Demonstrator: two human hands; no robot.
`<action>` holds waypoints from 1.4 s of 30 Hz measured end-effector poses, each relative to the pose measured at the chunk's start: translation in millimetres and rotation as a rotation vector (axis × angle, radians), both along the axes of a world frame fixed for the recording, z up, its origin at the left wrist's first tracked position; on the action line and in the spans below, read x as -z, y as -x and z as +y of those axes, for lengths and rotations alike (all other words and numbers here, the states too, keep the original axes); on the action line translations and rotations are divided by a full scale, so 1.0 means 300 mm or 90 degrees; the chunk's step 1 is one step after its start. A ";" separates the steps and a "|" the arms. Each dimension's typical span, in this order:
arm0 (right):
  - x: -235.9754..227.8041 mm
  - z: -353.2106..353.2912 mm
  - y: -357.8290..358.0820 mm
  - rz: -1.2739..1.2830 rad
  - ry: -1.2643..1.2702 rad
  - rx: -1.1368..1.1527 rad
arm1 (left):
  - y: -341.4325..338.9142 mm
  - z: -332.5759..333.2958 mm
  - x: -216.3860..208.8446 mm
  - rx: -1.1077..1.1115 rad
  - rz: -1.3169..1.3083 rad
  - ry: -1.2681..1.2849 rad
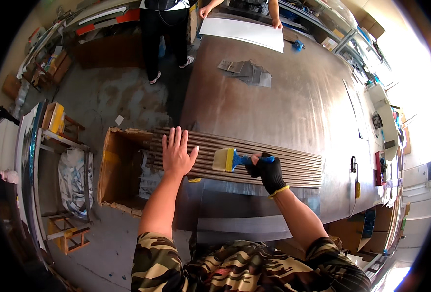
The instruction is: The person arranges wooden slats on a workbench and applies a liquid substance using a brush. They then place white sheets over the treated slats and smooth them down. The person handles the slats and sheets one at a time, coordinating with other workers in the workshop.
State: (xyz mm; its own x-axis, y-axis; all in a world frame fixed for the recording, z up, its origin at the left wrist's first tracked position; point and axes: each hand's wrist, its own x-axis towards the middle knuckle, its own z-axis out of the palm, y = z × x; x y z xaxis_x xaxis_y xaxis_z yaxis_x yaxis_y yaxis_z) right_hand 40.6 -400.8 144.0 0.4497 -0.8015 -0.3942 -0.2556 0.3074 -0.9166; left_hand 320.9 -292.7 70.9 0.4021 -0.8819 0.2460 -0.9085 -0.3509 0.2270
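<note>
A row of long, thin brownish rods [298,169] lies side by side across the near part of the table. My left hand [177,156], bare and with fingers stretched out, rests flat on the rods near their left ends. In a black glove with a yellow cuff, my right hand [266,171] is closed round the blue handle of a paintbrush [223,159]. The brush's wide, pale bristles point left and lie over the middle of the rods; whether they touch cannot be made out. The rods' left ends reach to an open cardboard box [120,168].
Grey sheet pieces [248,73] lie farther up the brown table [215,109]. At its far end a person's hands hold a white sheet [244,33]; another person stands to the left. Wooden stools [67,236] and a full plastic bag [74,180] are at left, shelves at right.
</note>
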 end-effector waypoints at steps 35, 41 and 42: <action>0.118 0.303 0.271 0.020 0.113 0.246 | 0.005 -0.005 0.001 -0.012 -0.010 -0.058; -0.122 0.237 0.080 0.087 0.616 -0.127 | 0.001 -0.005 0.003 -0.007 -0.023 -0.051; -0.147 0.212 0.061 0.159 0.666 -0.230 | 0.005 -0.006 0.004 -0.010 -0.018 -0.054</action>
State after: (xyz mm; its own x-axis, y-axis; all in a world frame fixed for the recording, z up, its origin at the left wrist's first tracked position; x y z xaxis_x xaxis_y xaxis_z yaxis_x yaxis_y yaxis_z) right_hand 22.3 -337.1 188.0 0.7239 -0.6298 0.2816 -0.3859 -0.7081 -0.5913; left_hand 319.4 -294.4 69.8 0.4097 -0.8938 0.1822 -0.9085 -0.3819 0.1697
